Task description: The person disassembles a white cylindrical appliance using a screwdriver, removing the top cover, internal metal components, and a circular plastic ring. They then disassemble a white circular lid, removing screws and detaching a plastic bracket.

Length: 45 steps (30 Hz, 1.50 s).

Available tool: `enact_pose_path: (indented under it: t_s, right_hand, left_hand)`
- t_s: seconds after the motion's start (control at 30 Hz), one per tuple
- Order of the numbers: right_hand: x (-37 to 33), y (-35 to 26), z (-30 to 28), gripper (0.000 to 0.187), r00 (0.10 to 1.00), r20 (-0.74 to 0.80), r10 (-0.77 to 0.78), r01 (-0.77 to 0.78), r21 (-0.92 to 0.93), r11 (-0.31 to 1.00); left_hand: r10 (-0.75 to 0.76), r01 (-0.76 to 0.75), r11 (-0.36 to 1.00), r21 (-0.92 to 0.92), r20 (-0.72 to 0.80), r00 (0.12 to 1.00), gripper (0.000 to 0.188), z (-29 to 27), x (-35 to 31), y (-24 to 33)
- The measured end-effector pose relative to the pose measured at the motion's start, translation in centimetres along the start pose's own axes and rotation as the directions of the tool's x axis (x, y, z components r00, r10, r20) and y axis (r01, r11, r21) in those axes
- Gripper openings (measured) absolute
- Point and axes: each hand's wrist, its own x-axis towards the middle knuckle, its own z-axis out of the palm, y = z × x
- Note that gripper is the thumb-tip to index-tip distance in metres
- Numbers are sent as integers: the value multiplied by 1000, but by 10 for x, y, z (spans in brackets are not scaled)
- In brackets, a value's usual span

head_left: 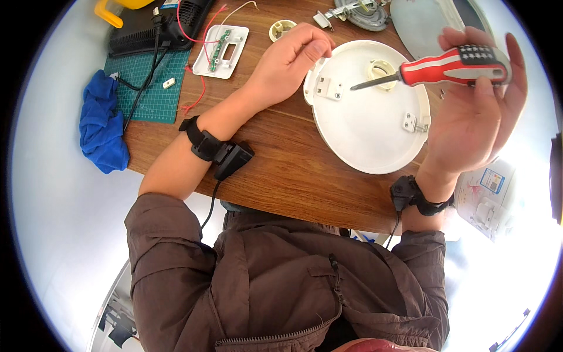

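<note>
Holding screwdriver (431, 68) over cover (369, 132), table edge (293, 209) apart

Brown wood-grain bench (270, 161), green gridded mat (169, 104) on its left, white plate (224, 69) bearing a green circuit board (219, 50) just right of the mat, cream ring (284, 26) nearby, round white cover (363, 132) farther right

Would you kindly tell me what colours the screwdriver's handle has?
The screwdriver's handle is red, grey and black, clearest in the head view.
</note>
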Motion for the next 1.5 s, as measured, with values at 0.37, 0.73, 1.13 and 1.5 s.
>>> enact_pose_path:
  t_s: [0.37,0.73,1.13,1.5]
  right_hand:
    - [-11,16,13,54,967,210,-144,138,41,990]
    - [-13,-12,42,60,977,178,-115,152,-205,967]
    - [-20,12,28,54,925,338,-174,174,33,984]
    - [-5,2,25,58,695,622,-361,449,17,894]
  left_hand:
    - [-221,219,970,106,11,975,33,-2,-2,5]
    - [-180,182,979,92,-31,983,25,1,-2,-1]
    - [-276,276,955,110,-11,961,25,1,-1,5]
    - [-162,99,785,611,48,986,38,5,-9,23]
